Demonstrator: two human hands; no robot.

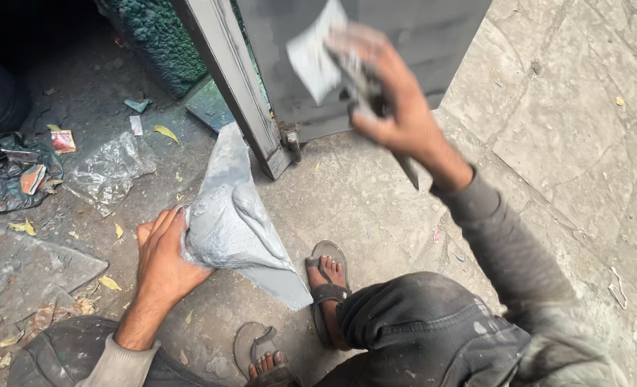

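My left hand (162, 258) rests low on the ground and grips the edge of a grey sheet (236, 222) heaped with thick grey putty. My right hand (390, 93) is raised in front of a grey metal door panel (433, 36) and is closed on the handle of a scraper (365, 89). The scraper's flat pale blade (313, 54) lies against the door's surface. The door's frame (232, 79) slants down to a hinge fitting (290, 140) near the ground. My two feet in sandals (327, 279) are planted just below the sheet.
A crumpled clear plastic bag (107, 172) and a black bag with scraps (10, 172) lie at the left. Dry leaves and bits of litter dot the cracked stone ground (569, 122). A rough green wall (161, 36) stands behind the door frame.
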